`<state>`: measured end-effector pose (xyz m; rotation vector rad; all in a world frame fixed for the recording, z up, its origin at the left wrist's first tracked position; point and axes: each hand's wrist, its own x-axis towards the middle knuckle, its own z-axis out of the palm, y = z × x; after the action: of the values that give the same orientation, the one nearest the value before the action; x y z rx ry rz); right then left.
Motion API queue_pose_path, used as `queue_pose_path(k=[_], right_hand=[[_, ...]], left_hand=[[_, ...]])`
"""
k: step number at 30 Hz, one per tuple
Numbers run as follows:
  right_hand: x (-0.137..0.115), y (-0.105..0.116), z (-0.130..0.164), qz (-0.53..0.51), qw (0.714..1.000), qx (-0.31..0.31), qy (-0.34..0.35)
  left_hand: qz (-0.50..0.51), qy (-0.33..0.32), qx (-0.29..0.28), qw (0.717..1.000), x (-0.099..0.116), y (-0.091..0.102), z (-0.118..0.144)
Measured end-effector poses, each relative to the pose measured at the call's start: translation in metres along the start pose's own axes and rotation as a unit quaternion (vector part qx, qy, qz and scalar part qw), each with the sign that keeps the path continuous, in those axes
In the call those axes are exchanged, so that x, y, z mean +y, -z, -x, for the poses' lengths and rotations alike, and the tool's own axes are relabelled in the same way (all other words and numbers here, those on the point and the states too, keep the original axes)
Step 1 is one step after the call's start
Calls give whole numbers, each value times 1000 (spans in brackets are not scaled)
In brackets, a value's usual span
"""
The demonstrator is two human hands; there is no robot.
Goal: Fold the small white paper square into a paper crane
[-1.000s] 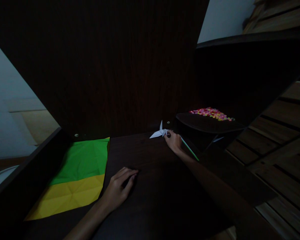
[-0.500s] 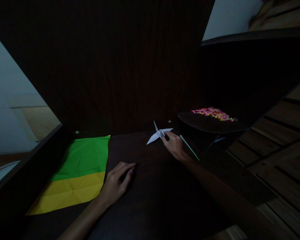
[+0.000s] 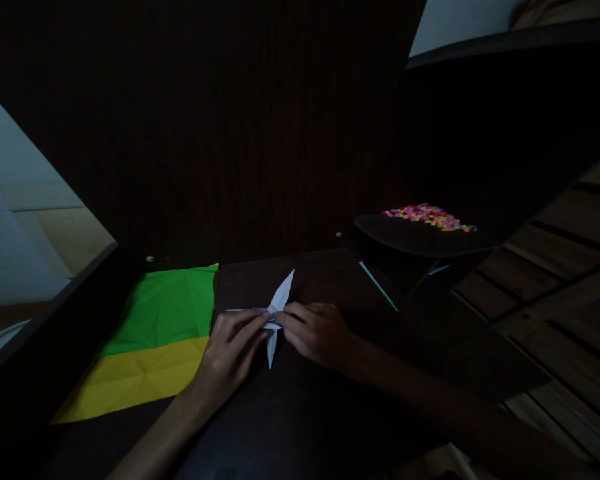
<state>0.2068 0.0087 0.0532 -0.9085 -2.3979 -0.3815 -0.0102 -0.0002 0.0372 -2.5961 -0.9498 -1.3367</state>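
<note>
A white folded paper crane (image 3: 282, 293) is between my two hands, low over the dark desk top. One wing points up and away, the other down toward me. My left hand (image 3: 233, 350) pinches the crane from the left, fingertips close to its middle. From the right, my right hand (image 3: 320, 331) has its fingers closed on the crane's body. The fingertips of both hands nearly meet and cover the crane's centre, so the folds there are hidden.
Left of my hands lie a green paper sheet (image 3: 167, 310) and a yellow sheet (image 3: 135, 380), both creased. A thin green strip (image 3: 379, 287) rests on the right. Small pink and yellow pieces (image 3: 430, 217) are heaped on a dark corner shelf (image 3: 405, 237). A dark panel (image 3: 260, 133) rises behind.
My right hand has brought the crane left and nearer to me, and the crane has turned. My left hand, which was resting on the desk, now grips it too.
</note>
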Motion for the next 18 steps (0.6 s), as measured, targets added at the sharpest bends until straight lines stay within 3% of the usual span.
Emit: queue_pose_path(k=[8,11,18], right_hand=[[1,1,1,-90,995,26,-24],[9,3,2,-155,986,11,-55],[19,3,4,-266,962,30,-51]], left_hand=[[51,29,43,997,1,5,-5],[75,52,62,994,1,5,-8],[98,49,74,991,1,5,-9]])
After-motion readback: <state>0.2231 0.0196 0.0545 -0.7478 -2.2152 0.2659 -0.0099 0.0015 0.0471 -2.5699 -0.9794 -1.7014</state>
